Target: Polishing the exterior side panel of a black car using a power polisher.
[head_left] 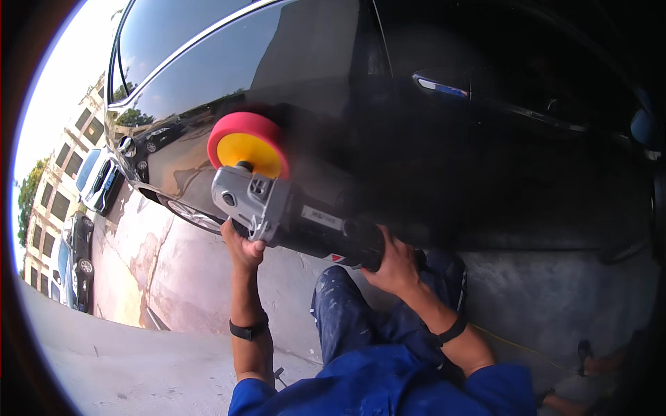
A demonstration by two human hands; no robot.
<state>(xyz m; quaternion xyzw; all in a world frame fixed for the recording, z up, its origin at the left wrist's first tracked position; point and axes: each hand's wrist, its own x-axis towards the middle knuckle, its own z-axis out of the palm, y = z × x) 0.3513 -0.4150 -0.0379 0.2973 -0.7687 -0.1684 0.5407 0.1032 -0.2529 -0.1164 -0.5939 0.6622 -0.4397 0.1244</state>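
Observation:
Both of my hands hold an angle polisher with a grey metal gear head and a black body. My left hand is closed under the gear head, where its grip is mostly hidden. My right hand wraps around the rear end of the body. On the spindle sits a red foam polishing pad with a yellow backing. The pad faces the glossy black side of a car, below the window line; whether it touches the paint I cannot tell.
A chrome-trimmed door handle lies up and right of the polisher. The car's wheel shows at left. Parked cars stand outside by a building. A yellow cord crosses the floor near another person's foot.

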